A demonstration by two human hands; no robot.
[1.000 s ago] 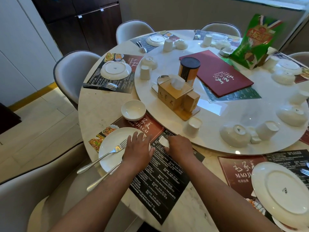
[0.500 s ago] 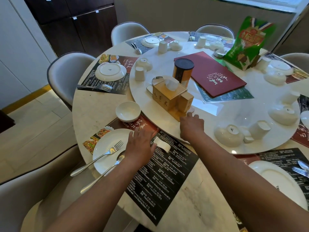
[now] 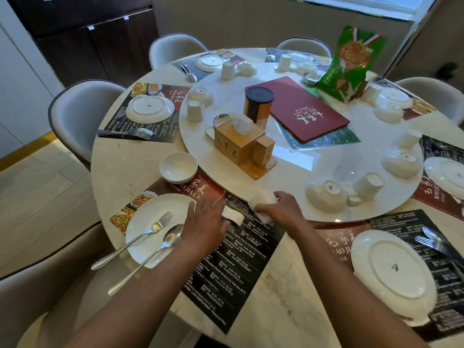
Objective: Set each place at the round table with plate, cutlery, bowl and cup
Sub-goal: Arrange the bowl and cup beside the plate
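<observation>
At the near-left place a white plate point(image 3: 150, 222) lies on a dark placemat point(image 3: 238, 267), with a fork point(image 3: 135, 239) and a spoon point(image 3: 153, 252) laid across it. An upright white bowl point(image 3: 178, 167) stands just beyond the plate. My right hand point(image 3: 282, 209) is shut on a small white cup point(image 3: 261, 199), tilted over the mat's far edge beside the turntable. My left hand point(image 3: 203, 222) lies flat on the mat by the plate's right rim and holds nothing. A small white rest point(image 3: 233, 215) sits between my hands.
The marble turntable point(image 3: 313, 169) carries a wooden tissue box point(image 3: 238, 141), a dark-lidded can point(image 3: 258, 106), a red menu point(image 3: 298, 109), a green bag point(image 3: 351, 64), and upturned bowls and cups along its rim. At the near right lies an upside-down plate point(image 3: 391, 272). Chairs ring the table.
My right hand went from the mat to the turntable's rim, took the white cup, and has come back over the mat's far edge. My left hand barely moved.
</observation>
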